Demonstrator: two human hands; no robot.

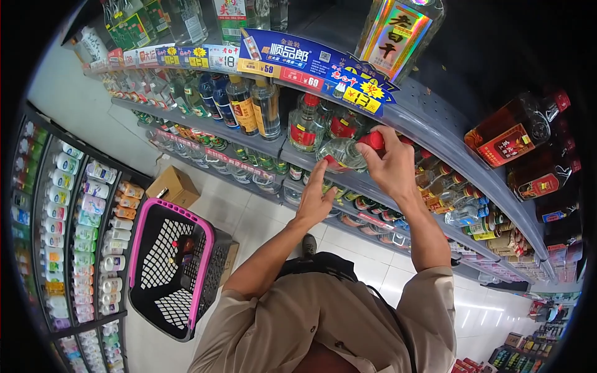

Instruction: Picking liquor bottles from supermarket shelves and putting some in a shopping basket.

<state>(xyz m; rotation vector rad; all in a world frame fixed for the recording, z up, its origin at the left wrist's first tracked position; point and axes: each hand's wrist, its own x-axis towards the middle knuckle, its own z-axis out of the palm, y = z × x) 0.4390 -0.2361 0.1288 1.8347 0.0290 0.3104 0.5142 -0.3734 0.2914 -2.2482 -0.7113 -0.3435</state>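
A clear glass liquor bottle (344, 154) is tilted at the edge of the middle shelf, its red cap (371, 141) pointing right. My right hand (394, 163) grips it by that cap. At the bottle's lower end is my left hand (313, 198), fingers apart; the fingertips overlap the red label, and whether they touch it I cannot tell. A similar bottle with a red cap and red label (303, 133) stands upright just to the left. Behind the tilted one is another red-labelled bottle (344, 123), partly hidden.
A curved upper shelf edge (419, 135) with price strips overhangs my hands. Large amber bottles (517, 126) stand at right. On the floor at left is a black shopping basket with a pink rim (208, 261), holding a dark bottle. Beyond it are a cardboard box (172, 186) and shelved toiletries (86, 233).
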